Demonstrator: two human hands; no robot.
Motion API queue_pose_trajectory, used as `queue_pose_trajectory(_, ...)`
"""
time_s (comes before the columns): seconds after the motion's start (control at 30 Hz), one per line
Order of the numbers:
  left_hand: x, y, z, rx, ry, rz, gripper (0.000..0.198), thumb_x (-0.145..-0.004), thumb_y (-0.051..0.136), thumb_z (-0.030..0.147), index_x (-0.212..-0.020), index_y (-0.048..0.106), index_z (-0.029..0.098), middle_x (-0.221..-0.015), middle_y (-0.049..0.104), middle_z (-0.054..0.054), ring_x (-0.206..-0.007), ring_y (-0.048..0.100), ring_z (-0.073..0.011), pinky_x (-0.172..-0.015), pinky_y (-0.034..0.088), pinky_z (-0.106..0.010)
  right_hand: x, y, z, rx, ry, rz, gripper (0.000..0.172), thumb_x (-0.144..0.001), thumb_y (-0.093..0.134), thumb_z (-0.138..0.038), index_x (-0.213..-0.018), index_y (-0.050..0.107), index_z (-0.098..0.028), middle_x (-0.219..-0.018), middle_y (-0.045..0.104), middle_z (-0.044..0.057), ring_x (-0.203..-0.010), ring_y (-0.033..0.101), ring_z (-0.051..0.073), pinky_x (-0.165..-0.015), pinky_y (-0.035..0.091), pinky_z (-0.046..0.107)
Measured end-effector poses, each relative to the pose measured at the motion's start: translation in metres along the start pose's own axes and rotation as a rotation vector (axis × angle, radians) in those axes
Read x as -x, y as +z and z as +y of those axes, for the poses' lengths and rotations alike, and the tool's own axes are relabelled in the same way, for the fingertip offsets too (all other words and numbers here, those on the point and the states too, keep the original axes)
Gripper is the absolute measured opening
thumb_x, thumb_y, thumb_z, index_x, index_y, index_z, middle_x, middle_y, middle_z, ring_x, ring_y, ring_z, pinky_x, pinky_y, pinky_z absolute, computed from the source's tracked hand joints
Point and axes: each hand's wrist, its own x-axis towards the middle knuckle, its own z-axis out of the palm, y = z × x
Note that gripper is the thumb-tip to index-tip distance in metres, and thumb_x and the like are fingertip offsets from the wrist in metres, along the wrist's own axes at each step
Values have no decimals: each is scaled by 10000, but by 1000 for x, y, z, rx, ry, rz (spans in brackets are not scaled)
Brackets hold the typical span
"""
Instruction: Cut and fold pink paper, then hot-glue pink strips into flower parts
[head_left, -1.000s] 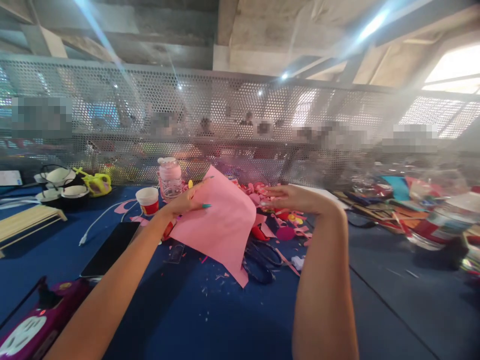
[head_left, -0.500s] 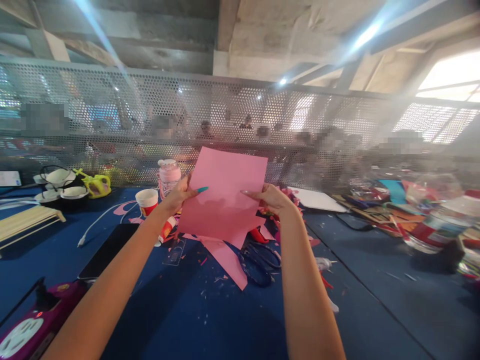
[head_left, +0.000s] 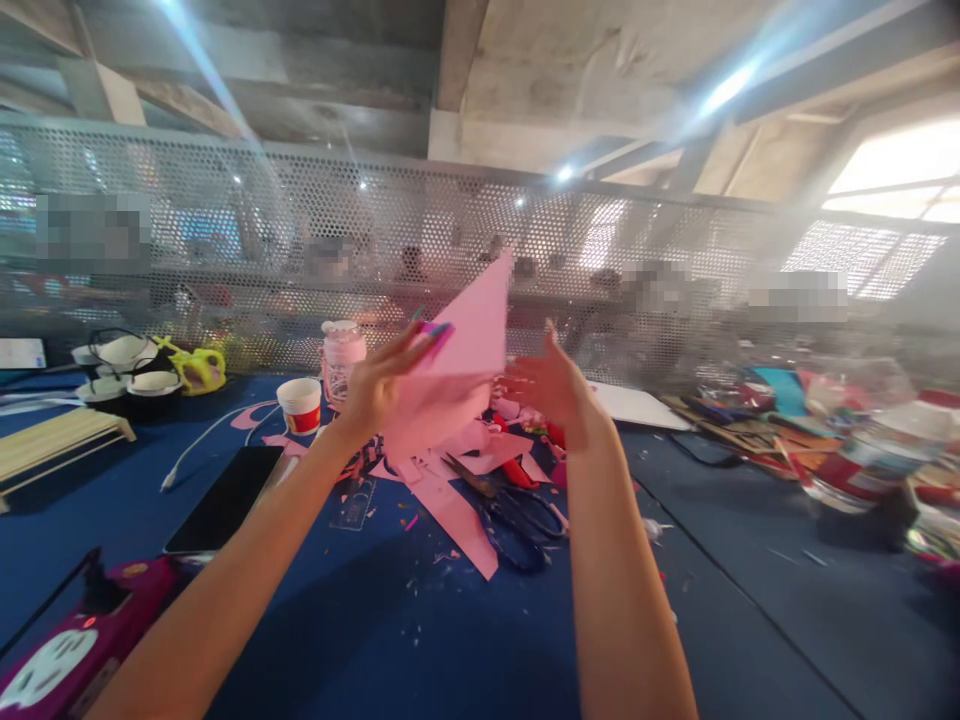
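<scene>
My left hand grips a sheet of pink paper, held in the air above the table. The sheet is tilted and bent, with one corner pointing up; its lower part is smeared by motion. To the right of the paper is my right hand, thumb raised and apart from the blurred fingers, holding nothing. Whether its fingertips touch the sheet's edge I cannot tell. Below the hands lie dark blue-handled scissors and a long pink paper scrap. A small clear ruler is left of them.
Left are a paper cup, a pink bottle, a black phone and a purple power strip. A large plastic bottle stands right. Behind runs a perforated metal screen, with people beyond it.
The pink sheet has gone from flat and facing me, held in both hands, to tilted and bent in my left hand. My right hand has let go and spread its fingers.
</scene>
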Motion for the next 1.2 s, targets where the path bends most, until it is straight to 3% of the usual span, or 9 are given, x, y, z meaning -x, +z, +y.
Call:
queue_pose_trajectory(0.13,10,11,9,-81,141,-172,474,-849,305,81,-1227,470,316,-1405,309,66,-1278,308,-231,-1052,277,-465,17,-1,-14,-98,-39,-104,800,-715,141,-772,-894,657,-188,-828,670,131,-853,615,251,-691,478,398)
queue_pose_trajectory(0.27,18,23,7,-41,149,-257,484,-843,317,80,-1245,447,317,-1423,273,60,-1305,241,-238,-1083,220,-459,25,6,-16,-9,-203,-56,573,-721,418,-673,-956,646,-202,-795,678,85,-858,613,240,-737,480,380)
queue_pose_trajectory(0.37,22,29,6,-77,166,-321,496,-829,343,90,-1297,380,250,-1435,252,7,-1308,233,-226,-1083,232,-443,20,12,-8,38,-206,-94,432,-619,654,-509,-910,649,-190,-775,681,62,-779,629,227,-702,499,359)
queue_pose_trajectory(0.53,24,31,5,-26,109,-362,721,-725,623,345,-1346,293,185,-1409,304,-87,-1276,299,-273,-1075,246,-453,-1,14,10,69,-292,82,321,-565,690,-443,-757,659,-188,-684,669,13,-701,619,192,-630,494,307)
queue_pose_trajectory(0.6,24,31,5,71,71,-335,812,-629,703,403,-1326,342,196,-1380,354,-97,-1254,333,-298,-1061,261,-474,-9,13,15,59,-331,142,292,-572,683,-431,-738,661,-192,-669,656,-14,-695,607,173,-617,480,282)
queue_pose_trajectory(0.83,20,43,12,586,-312,-10,449,-735,622,316,-1150,556,159,-1172,584,-100,-1062,556,-239,-920,450,-436,-29,3,26,24,-451,344,184,-639,642,-360,-686,660,-182,-680,633,-40,-766,569,123,-631,436,218)
queue_pose_trajectory(1.0,16,32,-14,152,-464,134,360,-788,527,291,-1097,593,119,-1122,612,-122,-1039,568,-227,-944,405,-384,-31,-11,29,-7,-452,351,196,-632,653,-335,-757,675,-187,-773,671,-27,-844,577,124,-720,442,237)
queue_pose_trajectory(1.1,19,31,-37,-2,-500,-65,379,-784,511,273,-1125,565,116,-1255,507,-144,-1221,394,-259,-1025,267,-407,-26,-24,28,-19,-419,303,219,-594,686,-333,-766,677,-199,-801,683,-21,-847,596,140,-738,460,263)
queue_pose_trajectory(1.2,25,38,-49,91,-601,-223,328,-767,534,323,-1041,606,158,-1310,455,-117,-1307,219,-284,-1060,119,-435,-21,-35,25,-32,-392,209,288,-599,684,-390,-838,668,-229,-831,688,-14,-836,614,164,-713,494,302)
